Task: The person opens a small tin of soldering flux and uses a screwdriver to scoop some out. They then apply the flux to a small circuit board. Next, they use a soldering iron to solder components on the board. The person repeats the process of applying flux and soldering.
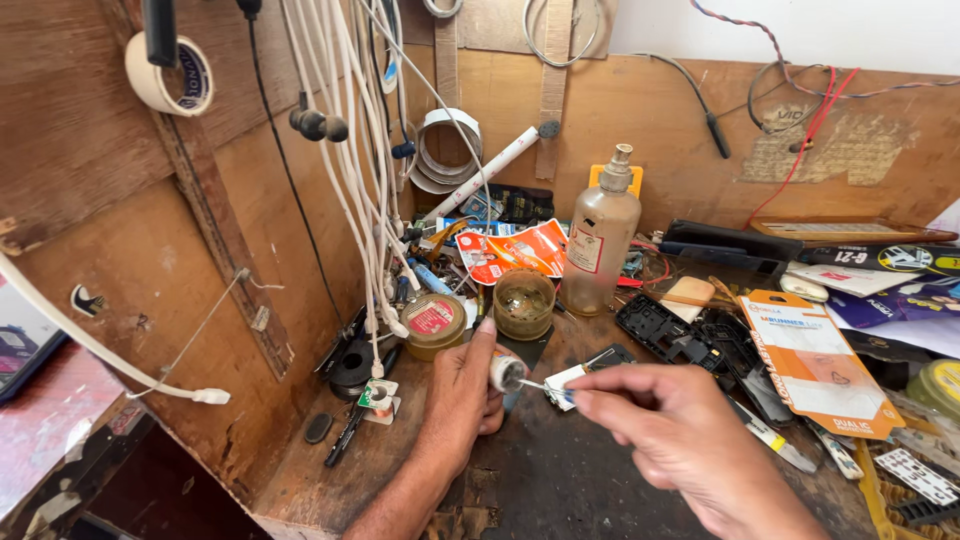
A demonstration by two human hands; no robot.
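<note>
My left hand rests on the dark workbench and grips a small white spool of solder wire between thumb and fingers. My right hand, lower right, pinches the thin wire end pulled from the spool. Just behind the fingertips lies a small circuit board with a black part beside it. Behind the left hand stand an open round jar of yellowish paste and a closed round tin with a red label.
A brownish plastic bottle stands behind the jars. Black phone frames, an orange-edged package and packets crowd the right side. White cables and tape rolls hang on the wooden wall at left. The bench edge drops off at lower left.
</note>
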